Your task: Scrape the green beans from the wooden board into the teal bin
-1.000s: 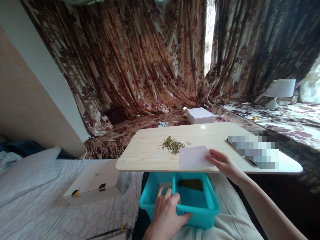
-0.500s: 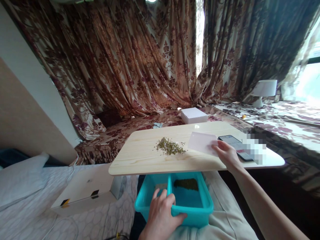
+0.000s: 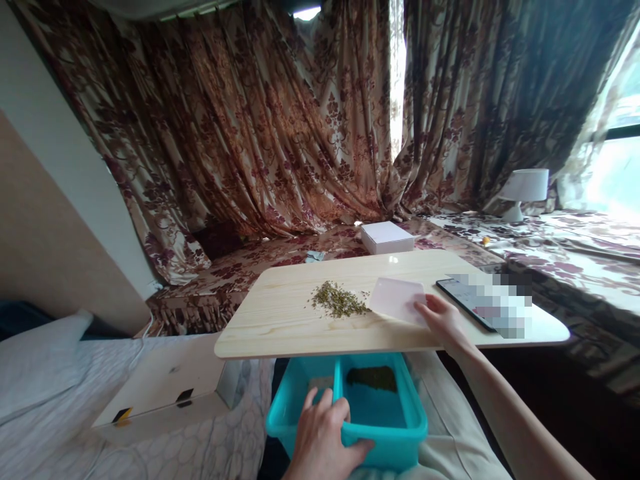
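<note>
My right hand (image 3: 443,320) pinches the right edge of a thin translucent sheet (image 3: 399,299) above the pale wooden table (image 3: 280,313). Just left of the sheet lies a loose pile of small green-brown grains (image 3: 337,299). Below the table's near edge is a two-part turquoise bin (image 3: 383,432), with dark green material (image 3: 373,379) in its right compartment and something pale in the left one. My left hand (image 3: 327,430) is closed around the bin's front rim at the divider.
A phone (image 3: 465,303) lies on the table's right side, partly under a blurred patch. Behind the table are a white box (image 3: 387,237) and a lamp (image 3: 525,187). A larger white carton (image 3: 165,383) lies on the bed at left.
My right hand and the sheet have shifted slightly left, bringing the sheet's edge to the pile. My left hand keeps its hold on the bin. The view has tilted slightly.
</note>
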A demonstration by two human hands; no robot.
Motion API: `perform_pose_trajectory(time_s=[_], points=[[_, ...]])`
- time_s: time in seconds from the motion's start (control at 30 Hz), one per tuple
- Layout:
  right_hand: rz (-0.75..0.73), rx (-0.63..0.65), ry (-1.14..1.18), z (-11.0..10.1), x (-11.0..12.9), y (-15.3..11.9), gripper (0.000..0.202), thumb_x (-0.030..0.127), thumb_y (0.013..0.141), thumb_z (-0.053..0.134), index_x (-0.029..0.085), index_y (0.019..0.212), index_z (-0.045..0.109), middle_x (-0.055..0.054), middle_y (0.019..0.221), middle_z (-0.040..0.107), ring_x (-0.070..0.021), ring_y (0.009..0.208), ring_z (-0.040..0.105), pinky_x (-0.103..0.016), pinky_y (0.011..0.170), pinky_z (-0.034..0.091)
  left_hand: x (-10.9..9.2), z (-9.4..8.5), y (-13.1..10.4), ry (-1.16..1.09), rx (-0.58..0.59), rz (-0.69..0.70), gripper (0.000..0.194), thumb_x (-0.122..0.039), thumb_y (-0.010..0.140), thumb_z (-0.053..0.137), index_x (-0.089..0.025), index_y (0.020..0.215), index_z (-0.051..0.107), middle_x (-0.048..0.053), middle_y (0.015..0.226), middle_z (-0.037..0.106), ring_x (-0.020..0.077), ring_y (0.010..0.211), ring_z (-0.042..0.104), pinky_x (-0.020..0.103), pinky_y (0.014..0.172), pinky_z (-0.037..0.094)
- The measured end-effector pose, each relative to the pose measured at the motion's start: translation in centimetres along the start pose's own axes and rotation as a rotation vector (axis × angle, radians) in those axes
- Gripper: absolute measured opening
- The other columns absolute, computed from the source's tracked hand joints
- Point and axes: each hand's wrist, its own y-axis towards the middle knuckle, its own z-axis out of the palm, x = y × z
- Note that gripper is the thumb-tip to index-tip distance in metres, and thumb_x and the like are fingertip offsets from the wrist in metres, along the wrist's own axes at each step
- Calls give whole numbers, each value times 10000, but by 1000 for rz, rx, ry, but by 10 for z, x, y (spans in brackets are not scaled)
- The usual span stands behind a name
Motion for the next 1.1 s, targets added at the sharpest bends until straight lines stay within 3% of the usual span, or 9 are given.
perform_pose_trajectory(time_s=[0.3,0.67,1.1], points=[[0,84,53,11,4,-5,275,401,670,640,191,839,693,-91,818,766,-266,823,726,-347,677,566,1,1,-1,-10,-2,-12,268,-328,611,814,-233,688,576,-20,778,587,218,858,615,457,1077,330],[-6,18,28,-9,2,-11,270,385,675,654,197,863,701,-82,871,772,-269,862,720,-351,716,561,-3,-4,-2,-1,-1,-1,248,-331,639,789,-243,682,560,-22,774,578,224,859,609,450,1076,333],[16,39,40,-7,3,-14,275,387,692,659,191,881,703,-99,951,777,-266,865,728,-339,699,564,-4,-6,-2,-6,12,-4,259,-338,634,799,-235,684,567,-22,782,572,220,864,607,461,1074,332]])
